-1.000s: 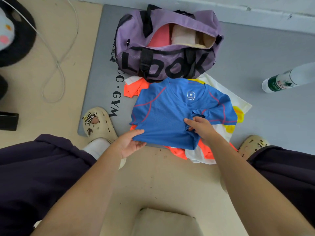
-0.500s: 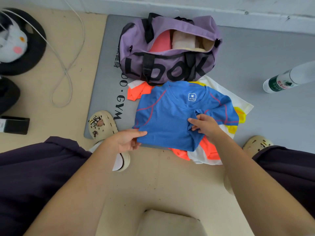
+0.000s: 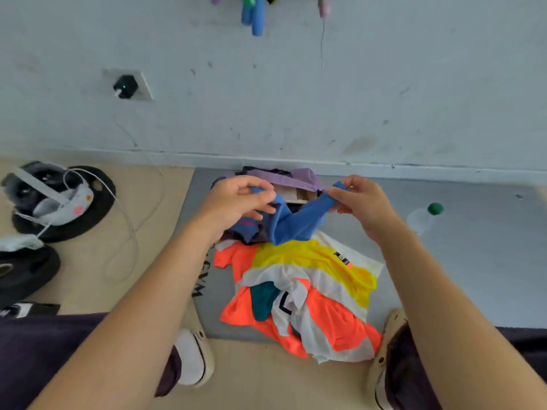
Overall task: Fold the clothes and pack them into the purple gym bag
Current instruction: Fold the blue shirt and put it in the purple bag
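A blue shirt [image 3: 293, 220] hangs crumpled in the air between my hands, in front of the purple gym bag [image 3: 284, 177]. My left hand [image 3: 236, 202] pinches one edge of the shirt and my right hand [image 3: 359, 199] pinches the other. The bag stands against the wall, open at the top, mostly hidden behind my hands and the shirt. Below the shirt an orange, yellow and white garment [image 3: 307, 291] lies spread and rumpled on the grey mat [image 3: 461, 261].
A clear bottle with a green cap [image 3: 426, 217] lies on the mat to the right. Black weight plates [image 3: 88, 208] with a white headset and cable sit on the floor at left. My slippered feet [image 3: 194, 359] flank the clothes pile.
Both hands have lifted the blue shirt off the pile and up in front of the bag. The camera has tilted up to the wall. The orange and yellow garment is now uncovered.
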`<state>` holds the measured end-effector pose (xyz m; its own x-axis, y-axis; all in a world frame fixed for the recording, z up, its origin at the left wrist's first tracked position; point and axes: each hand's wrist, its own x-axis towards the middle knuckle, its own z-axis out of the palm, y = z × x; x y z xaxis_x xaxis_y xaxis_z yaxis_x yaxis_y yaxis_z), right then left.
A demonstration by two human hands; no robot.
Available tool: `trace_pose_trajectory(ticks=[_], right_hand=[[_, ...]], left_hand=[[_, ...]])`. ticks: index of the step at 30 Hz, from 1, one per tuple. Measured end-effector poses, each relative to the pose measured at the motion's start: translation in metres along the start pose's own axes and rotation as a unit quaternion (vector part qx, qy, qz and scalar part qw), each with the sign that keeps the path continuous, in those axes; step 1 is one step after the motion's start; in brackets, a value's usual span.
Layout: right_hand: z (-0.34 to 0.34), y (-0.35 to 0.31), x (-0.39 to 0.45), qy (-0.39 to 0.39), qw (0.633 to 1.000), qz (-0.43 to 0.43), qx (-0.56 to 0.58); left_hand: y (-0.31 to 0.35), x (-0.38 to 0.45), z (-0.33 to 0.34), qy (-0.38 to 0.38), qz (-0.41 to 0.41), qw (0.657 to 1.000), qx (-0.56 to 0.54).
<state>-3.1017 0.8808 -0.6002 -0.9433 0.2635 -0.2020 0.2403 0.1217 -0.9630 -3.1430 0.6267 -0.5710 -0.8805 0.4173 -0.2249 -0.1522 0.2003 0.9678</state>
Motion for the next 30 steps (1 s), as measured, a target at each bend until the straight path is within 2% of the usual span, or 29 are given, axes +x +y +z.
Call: trace_pose_trajectory(ticks=[4, 11, 14, 16, 17, 20, 23, 30], right_hand=[[-0.017, -0.066, -0.024, -0.012, 0.997, -0.076, -0.013], [-0.033, -0.134, -0.069, -0.060, 0.988, -0.143, -0.005], [-0.033, -0.141, -0.082, -0.093, 0.986, -0.140, 0.005], [-0.031, -0.137, -0.088, -0.104, 0.986, -0.131, 0.011], [-0.030, -0.132, -0.090, -0.106, 0.986, -0.124, 0.017], [-0.023, -0.112, -0.093, -0.104, 0.989, -0.090, 0.050], [-0.018, -0.097, -0.095, -0.099, 0.993, -0.056, 0.038], [-0.012, -0.096, -0.103, -0.127, 0.988, -0.057, 0.062]], left_hand=[[0.070, -0.025, 0.001, -0.079, 0.082, 0.993, 0.023], [0.125, -0.057, 0.001, -0.035, 0.180, 0.976, 0.118], [0.121, -0.059, 0.007, 0.027, 0.213, 0.954, 0.208], [0.115, -0.060, 0.014, 0.049, 0.209, 0.950, 0.227], [0.112, -0.060, 0.018, 0.036, 0.196, 0.956, 0.214], [0.102, -0.066, 0.023, -0.064, 0.127, 0.982, 0.125], [0.095, -0.070, 0.026, -0.143, 0.106, 0.982, 0.063], [0.081, -0.063, 0.035, -0.079, 0.145, 0.984, 0.062]])
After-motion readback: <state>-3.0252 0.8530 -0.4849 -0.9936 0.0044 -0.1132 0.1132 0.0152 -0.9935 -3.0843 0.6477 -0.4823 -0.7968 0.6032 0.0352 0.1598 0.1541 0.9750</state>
